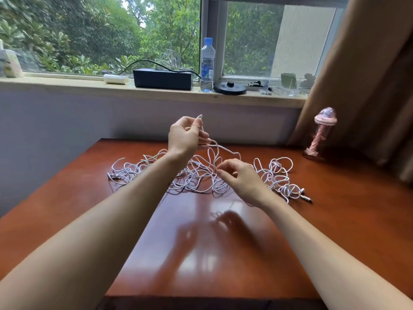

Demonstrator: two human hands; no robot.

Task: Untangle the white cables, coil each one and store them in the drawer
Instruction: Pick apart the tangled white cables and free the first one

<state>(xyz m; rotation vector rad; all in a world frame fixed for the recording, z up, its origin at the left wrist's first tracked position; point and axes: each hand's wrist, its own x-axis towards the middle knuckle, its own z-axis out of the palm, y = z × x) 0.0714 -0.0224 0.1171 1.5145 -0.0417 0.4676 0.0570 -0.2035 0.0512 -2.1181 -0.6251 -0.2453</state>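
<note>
A tangle of white cables sprawls across the far half of the red-brown wooden table. My left hand is raised above the heap and pinches one cable near its end, whose tip sticks up past my fingers. That strand loops down to the right. My right hand hovers low over the heap's right-middle and pinches the same strand between thumb and fingers. Loose plug ends lie at the far left and far right of the pile. No drawer is in view.
A pink bottle with a domed lid stands at the table's right back corner beside a brown curtain. On the window sill stand a black box, a water bottle and a round black base.
</note>
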